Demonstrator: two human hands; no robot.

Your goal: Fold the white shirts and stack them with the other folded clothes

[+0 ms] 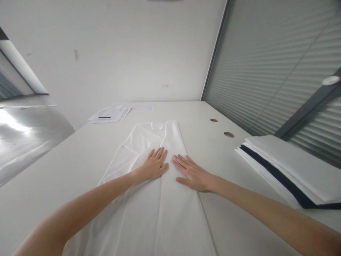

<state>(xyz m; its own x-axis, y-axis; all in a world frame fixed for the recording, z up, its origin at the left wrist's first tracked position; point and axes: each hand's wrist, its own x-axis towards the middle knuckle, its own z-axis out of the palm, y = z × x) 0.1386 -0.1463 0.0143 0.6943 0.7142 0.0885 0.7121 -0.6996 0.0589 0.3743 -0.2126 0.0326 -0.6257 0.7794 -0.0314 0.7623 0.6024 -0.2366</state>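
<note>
A white garment (pixel 144 213) lies lengthwise on the white table, its neckline pointing toward the wall and its near end running out of view below me. Its right side is folded inward as a long strip. My left hand (pixel 153 165) rests flat on the cloth, fingers apart, beside the edge of that strip. On the strip itself lies my right hand (pixel 191 174), palm down with fingers stretched out and its heel near the garment's right edge. Neither hand grips the cloth. Part of the garment's left side is hidden under my left forearm.
A stack of folded white and dark cloth (pixel 290 167) sits at the right table edge. Papers (pixel 110 114) lie at the far left of the white table (pixel 71 160). Two round holes pierce the tabletop on the right. A wall (pixel 133 53) and window blinds (pixel 271 64) border the table.
</note>
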